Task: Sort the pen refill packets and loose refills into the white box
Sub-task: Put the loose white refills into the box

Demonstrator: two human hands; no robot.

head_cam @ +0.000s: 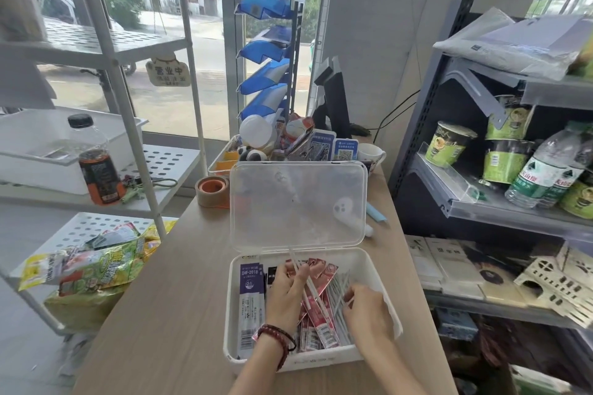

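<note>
A white box (pixel 234 314) lies open on the wooden counter, its clear lid (pixel 296 202) standing upright behind it. Inside, blue-and-white refill packets (pixel 252 292) lie at the left and red packets (pixel 321 321) in the middle. Loose clear refills (pixel 338 290) are at the right. My left hand (pixel 287 289) is inside the box, its fingers pinching a thin loose refill (pixel 296 261) that sticks up toward the lid. My right hand (pixel 365 308) is over the right side, fingers closed on the loose refills there.
A tape roll (pixel 211 191) sits left of the lid. Behind it stand a cluttered organiser (pixel 272 144), QR code signs (pixel 345 149) and a mug (pixel 370 152). A white rack with snack bags (pixel 93 266) is at the left, and a grey shelf with cup noodles (pixel 446 144) at the right.
</note>
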